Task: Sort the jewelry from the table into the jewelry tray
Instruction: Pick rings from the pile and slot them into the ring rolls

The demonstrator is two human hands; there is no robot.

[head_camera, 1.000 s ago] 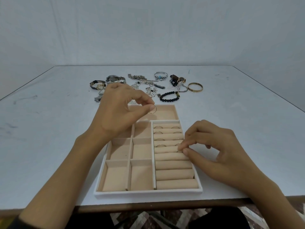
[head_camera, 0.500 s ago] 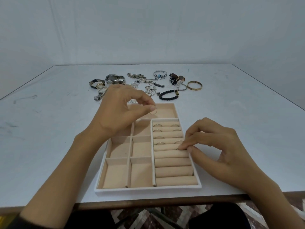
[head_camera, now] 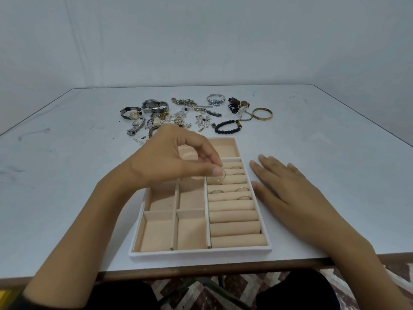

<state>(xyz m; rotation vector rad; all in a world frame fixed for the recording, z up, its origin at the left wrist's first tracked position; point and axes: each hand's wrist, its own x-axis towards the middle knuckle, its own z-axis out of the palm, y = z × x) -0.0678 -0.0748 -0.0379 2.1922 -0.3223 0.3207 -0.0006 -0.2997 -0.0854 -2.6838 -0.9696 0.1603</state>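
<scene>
Thin metal ring (head_camera: 223,175): pinched in left hand (head_camera: 169,162), thumb against forefinger, centre frame, above beige padded ring rolls (head_camera: 232,217), apparently for slotting. White-rimmed beige jewelry tray (head_camera: 201,253): lower centre. Right hand (head_camera: 288,189): flat, fingers straight, empty, on white tabletop (head_camera: 67,175) beside tray. Unsorted jewelry pile (head_camera: 185,114): upper centre.

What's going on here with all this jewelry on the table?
A person is sorting jewelry into a tray. Their left hand pinches a thin ring just above the tray's padded ring rolls, where several rings already sit. The right hand lies flat on the table beside the tray, holding nothing. Watches, chains and bracelets wait beyond the tray.
</scene>
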